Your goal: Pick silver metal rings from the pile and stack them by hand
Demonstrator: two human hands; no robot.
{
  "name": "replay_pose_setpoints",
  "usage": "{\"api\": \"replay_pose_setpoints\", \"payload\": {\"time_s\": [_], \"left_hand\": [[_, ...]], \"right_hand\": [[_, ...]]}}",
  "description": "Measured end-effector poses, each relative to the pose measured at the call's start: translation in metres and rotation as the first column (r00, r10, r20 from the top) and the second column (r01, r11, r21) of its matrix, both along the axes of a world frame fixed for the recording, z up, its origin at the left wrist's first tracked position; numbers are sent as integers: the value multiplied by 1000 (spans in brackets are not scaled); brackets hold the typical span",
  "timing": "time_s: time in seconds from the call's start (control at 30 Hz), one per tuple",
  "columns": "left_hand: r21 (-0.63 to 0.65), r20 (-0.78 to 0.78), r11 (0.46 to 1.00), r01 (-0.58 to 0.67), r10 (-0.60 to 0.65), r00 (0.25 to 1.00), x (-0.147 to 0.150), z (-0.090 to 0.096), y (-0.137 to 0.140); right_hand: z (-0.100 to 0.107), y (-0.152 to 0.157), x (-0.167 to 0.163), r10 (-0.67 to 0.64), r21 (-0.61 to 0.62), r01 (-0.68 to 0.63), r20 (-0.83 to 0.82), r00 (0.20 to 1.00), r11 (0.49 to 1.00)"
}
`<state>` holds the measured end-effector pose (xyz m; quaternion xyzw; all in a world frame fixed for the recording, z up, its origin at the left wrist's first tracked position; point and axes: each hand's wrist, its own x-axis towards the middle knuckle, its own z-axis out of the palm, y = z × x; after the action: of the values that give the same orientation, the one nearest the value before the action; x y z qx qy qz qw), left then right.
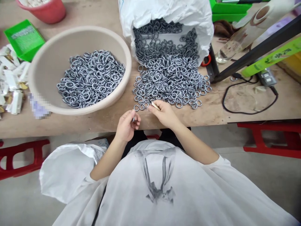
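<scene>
My left hand [127,125] is closed on a grey ring [133,119], pinched between thumb and fingers just over the table's front edge. My right hand [162,113] grips a thin, pale stick-like tool [155,106]; its exact kind I cannot make out. The tool's tip points at the front of a heap of grey rings [168,81] on the table. Those rings spill out of a white sack [164,9] lying open at the back. To the left, a wide beige basin [44,70] holds many more of the same rings.
A green tray [37,50], a red bowl [53,12] and white pieces [10,80] lie at the left. At the right are a black metal bar [258,48], a black cable [225,105] and a plastic bottle [231,45]. An open white bag [66,169] stands below the table.
</scene>
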<state>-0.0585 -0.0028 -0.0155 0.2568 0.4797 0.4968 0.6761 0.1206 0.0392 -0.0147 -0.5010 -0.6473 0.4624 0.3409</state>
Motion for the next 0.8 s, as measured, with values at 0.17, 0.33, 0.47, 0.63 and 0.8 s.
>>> {"api": "replay_pose_setpoints", "payload": {"time_s": [0.17,0.33,0.47,0.63,0.8], "left_hand": [[121,-185,987,105,-82,979,17,-3,2],[236,-388,928,288,-182,904,27,1,2],[202,-313,933,298,-226,922,30,1,0],[182,-178,957,227,-195,965,34,-2,-4],[174,-106,964,202,-186,977,34,0,-7]], "right_hand": [[14,-20,2,-23,-236,-63,-345,938,970],[19,-24,1,-83,-300,-67,-460,884,952],[16,-26,2,-95,-289,-67,-512,854,955],[13,-30,2,24,-255,-187,-531,847,949],[11,-33,6,-59,17,68,-318,946,998]]}}
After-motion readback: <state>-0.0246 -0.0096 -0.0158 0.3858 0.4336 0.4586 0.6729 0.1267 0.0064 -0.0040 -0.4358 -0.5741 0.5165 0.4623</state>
